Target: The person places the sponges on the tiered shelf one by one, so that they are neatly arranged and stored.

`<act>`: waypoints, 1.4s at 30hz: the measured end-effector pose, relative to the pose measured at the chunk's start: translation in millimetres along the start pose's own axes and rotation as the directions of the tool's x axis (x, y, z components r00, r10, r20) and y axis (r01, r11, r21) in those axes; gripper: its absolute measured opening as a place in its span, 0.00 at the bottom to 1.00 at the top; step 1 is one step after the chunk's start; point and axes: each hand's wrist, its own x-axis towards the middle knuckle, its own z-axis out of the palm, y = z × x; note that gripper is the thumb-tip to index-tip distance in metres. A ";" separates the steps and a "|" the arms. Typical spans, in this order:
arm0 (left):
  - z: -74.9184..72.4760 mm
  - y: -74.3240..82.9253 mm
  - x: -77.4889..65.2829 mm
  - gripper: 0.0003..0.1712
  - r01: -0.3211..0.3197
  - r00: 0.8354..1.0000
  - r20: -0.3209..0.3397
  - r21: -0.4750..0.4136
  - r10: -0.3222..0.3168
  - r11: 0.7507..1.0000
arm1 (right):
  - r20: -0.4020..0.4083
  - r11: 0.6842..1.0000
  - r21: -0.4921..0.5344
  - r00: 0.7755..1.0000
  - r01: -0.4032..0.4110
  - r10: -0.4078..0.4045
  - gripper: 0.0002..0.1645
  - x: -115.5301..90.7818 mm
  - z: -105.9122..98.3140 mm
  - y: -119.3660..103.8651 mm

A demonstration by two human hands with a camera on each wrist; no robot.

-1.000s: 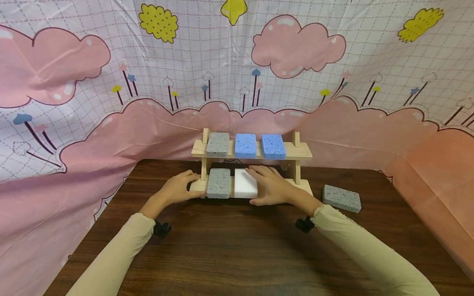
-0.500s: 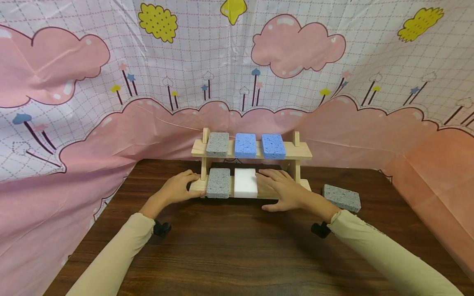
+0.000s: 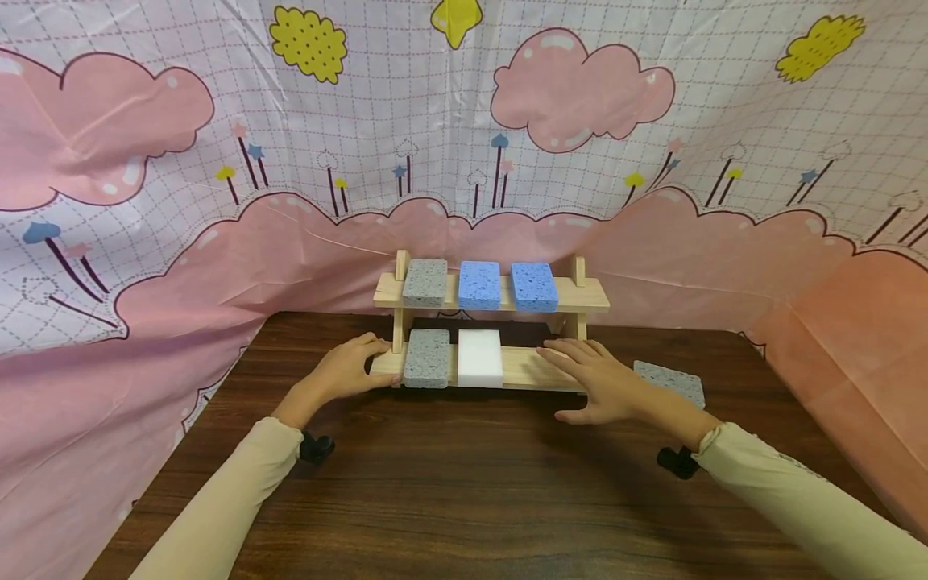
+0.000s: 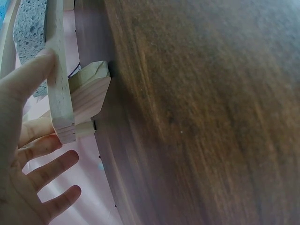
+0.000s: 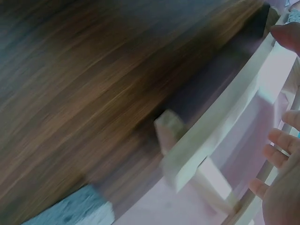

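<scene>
A two-tier wooden shelf (image 3: 532, 367) stands at the back of the table. My left hand (image 3: 350, 368) holds the left end of its lower board (image 4: 60, 96), thumb on the front edge and fingers on the far side. On that tier sit a grey speckled sponge (image 3: 428, 359) and, to its right, a white sponge (image 3: 480, 359). My right hand (image 3: 596, 382) hovers with fingers spread at the lower tier's right end, holding nothing. The upper tier bears a grey sponge (image 3: 425, 283) and two blue sponges, the middle one (image 3: 480, 285) and the right one (image 3: 535, 287).
Beyond my right hand, a loose grey sponge (image 3: 670, 380) lies on the dark wooden table (image 3: 449, 483), partly hidden by the wrist. A printed pink and white cloth (image 3: 348, 266) hangs behind the shelf and along both sides.
My right hand has moved right, away from the white sponge, which stays on the lower tier. The left hand keeps its place on the shelf end.
</scene>
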 end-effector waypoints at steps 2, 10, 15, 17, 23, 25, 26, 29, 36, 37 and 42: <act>0.4 -0.1 0.0 0.38 -0.001 1.000 0.001 0.005 0.001 1.000 | -0.010 1.000 -0.009 1.000 0.001 -0.001 0.60 -7.8 -2.2 3.0; 1.1 -0.7 1.0 0.37 0.000 1.000 0.004 0.010 0.000 1.000 | 0.002 0.998 -0.061 1.000 -0.020 0.020 0.60 -39.5 -12.2 19.2; 1.8 -1.3 1.7 0.37 0.001 1.000 0.006 0.006 -0.001 1.000 | 0.038 0.995 -0.095 0.999 -0.031 0.035 0.60 -59.6 -19.7 29.3; 1.7 -1.3 1.9 0.38 0.001 1.000 0.007 0.005 -0.001 1.000 | 0.056 0.994 -0.099 0.997 -0.047 0.053 0.60 -67.4 -21.7 34.9; -0.1 -0.8 2.1 0.37 0.004 1.000 0.011 -0.003 -0.004 1.000 | 0.109 0.985 -0.111 0.984 -0.130 0.142 0.63 -88.4 -27.1 53.5; -1.1 -0.5 1.9 0.37 0.002 1.000 0.006 0.001 -0.002 1.000 | 0.124 0.982 -0.113 0.979 -0.149 0.162 0.64 -93.3 -29.2 58.7; -1.5 -0.3 1.8 0.37 0.000 1.000 0.004 0.003 0.000 1.000 | 0.133 0.981 -0.114 0.976 -0.157 0.172 0.65 -95.6 -30.2 60.9; -1.5 -0.4 2.0 0.37 0.002 1.000 0.007 0.008 -0.003 1.000 | 0.166 0.976 -0.128 0.967 -0.174 0.194 0.66 -101.4 -31.5 67.0; 0.5 -1.7 2.6 0.38 0.015 1.000 0.028 0.012 -0.015 1.000 | 0.248 0.964 -0.121 0.933 -0.238 0.261 0.70 -113.1 -32.0 77.8; 0.6 -1.8 2.5 0.38 0.014 1.000 0.027 0.012 -0.015 1.000 | 0.259 0.962 -0.120 0.928 -0.246 0.269 0.70 -114.6 -32.0 79.6; -0.1 -1.6 1.3 0.38 0.015 1.000 0.025 0.016 -0.016 1.000 | 0.299 0.958 -0.103 0.910 -0.268 0.287 0.69 -120.1 -33.1 86.7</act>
